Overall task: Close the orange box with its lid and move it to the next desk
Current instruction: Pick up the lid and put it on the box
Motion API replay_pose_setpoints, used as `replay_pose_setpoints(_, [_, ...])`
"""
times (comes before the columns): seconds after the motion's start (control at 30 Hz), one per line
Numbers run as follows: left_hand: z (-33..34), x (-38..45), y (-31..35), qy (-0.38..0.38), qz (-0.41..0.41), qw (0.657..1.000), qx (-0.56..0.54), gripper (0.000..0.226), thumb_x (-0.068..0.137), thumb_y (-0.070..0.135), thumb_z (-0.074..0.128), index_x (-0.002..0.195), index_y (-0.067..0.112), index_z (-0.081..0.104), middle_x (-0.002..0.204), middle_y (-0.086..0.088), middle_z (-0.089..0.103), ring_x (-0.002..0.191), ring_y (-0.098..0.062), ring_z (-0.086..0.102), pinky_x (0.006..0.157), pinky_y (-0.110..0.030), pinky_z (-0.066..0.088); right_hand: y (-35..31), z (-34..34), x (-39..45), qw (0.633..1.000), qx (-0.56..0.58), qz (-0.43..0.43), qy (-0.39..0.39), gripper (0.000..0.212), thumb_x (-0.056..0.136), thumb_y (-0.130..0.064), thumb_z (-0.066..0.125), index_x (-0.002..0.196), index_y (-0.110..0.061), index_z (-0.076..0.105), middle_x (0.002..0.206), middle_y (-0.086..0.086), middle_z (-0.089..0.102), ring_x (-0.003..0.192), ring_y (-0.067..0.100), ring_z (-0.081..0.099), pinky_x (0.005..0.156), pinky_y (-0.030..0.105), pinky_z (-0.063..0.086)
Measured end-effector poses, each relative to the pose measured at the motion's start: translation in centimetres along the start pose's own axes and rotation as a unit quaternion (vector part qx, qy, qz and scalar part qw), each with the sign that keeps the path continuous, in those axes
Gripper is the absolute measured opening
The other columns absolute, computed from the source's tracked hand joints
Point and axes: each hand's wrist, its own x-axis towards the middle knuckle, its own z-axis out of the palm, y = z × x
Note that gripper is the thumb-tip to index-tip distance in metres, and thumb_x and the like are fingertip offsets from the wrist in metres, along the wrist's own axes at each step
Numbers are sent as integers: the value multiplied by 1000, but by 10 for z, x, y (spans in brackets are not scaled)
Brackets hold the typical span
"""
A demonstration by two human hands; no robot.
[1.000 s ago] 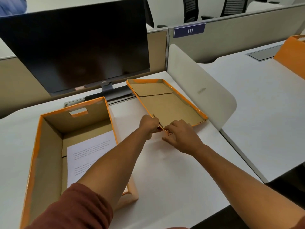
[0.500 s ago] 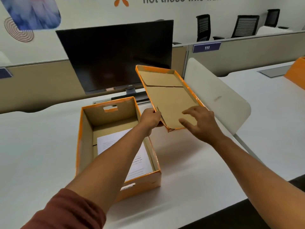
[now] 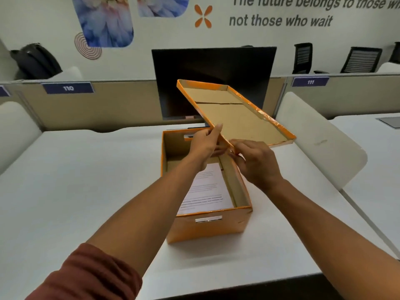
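Observation:
An open orange box (image 3: 207,226) stands on the white desk (image 3: 75,180), with printed paper (image 3: 207,189) lying inside. Its orange lid (image 3: 236,113) is in the air above the box's far right corner, inner brown side facing me, tilted up and away. My left hand (image 3: 204,144) grips the lid's near corner from the left. My right hand (image 3: 255,161) pinches the same corner from the right. The lid's near corner is hidden between my fingers.
A dark monitor (image 3: 214,68) stands behind the box. A white rounded divider (image 3: 320,139) separates this desk from the neighbouring desk (image 3: 372,152) on the right. Beige partitions (image 3: 97,105) run along the back, with black office chairs beyond.
The lid was lifted off the desk beside the box and now hangs higher, above the box's far right corner. My right hand closed back onto its corner. My view pulled back and up.

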Motion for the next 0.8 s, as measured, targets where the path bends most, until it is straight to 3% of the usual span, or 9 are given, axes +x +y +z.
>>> replay_pose_setpoints(0.1, [-24,-12,5,38,11,999,-5,54,94,60,45,99,13,70,85,-2,78,73,-18,77,69,-32,63,-19,-4,12,997,64,24,39,28,94,-27,65,115,-9,70,111,8,75,95,26,71,82,37,58])
replay_pose_setpoints(0.2, [-48,-20,0,70,-21,997,-8,54,99,56,37,111,14,67,98,-5,75,77,-21,76,75,-34,63,-40,-12,24,976,166,98,96,33,91,-28,70,118,-8,68,114,11,73,98,22,68,83,29,56])
replay_pose_setpoints(0.33, [-75,-26,-11,76,-36,996,-9,53,100,53,38,119,12,65,109,-8,73,82,-23,76,71,-30,63,-62,-26,41,949,247,146,129,37,91,-29,69,119,-4,64,112,7,69,92,15,64,77,5,50])
replay_pose_setpoints(0.4, [-83,-27,-14,71,-34,997,5,54,99,55,39,123,13,63,114,-9,71,86,-25,75,78,-36,62,-69,-31,46,943,273,150,117,39,92,-30,67,121,-4,62,118,10,68,97,16,65,79,7,51])
replay_pose_setpoints(0.5, [-93,-26,-19,70,-36,997,12,55,98,54,42,127,12,60,121,-10,69,91,-26,73,84,-39,61,-75,-37,51,924,314,178,123,36,94,-32,63,116,-4,62,117,12,69,98,17,68,80,22,58])
replay_pose_setpoints(0.6, [-95,-24,-24,74,-55,996,1,55,99,52,44,132,10,57,128,-11,65,98,-27,71,88,-40,59,-79,-46,56,866,410,226,174,27,96,-30,61,103,-3,61,100,4,70,90,13,70,78,30,59])
replay_pose_setpoints(0.67, [-95,-24,-25,75,-86,993,-7,57,99,52,42,138,10,51,137,-12,59,109,-30,66,93,-41,57,-79,-51,60,815,469,270,209,14,96,-33,60,101,-19,61,96,-15,71,91,7,70,76,24,57])
replay_pose_setpoints(0.73, [-96,-24,-25,53,-120,991,-23,60,100,53,37,144,12,43,144,-12,52,120,-33,59,99,-45,52,-75,-56,62,758,520,315,236,16,95,-37,60,110,-30,60,107,-21,70,101,9,70,79,27,59])
replay_pose_setpoints(0.8, [-97,-26,-24,18,-133,990,-40,58,101,54,34,143,15,43,140,-12,55,119,-33,59,97,-47,52,-67,-58,60,693,569,365,249,32,96,-38,59,126,-27,56,123,-8,67,109,18,67,83,35,60])
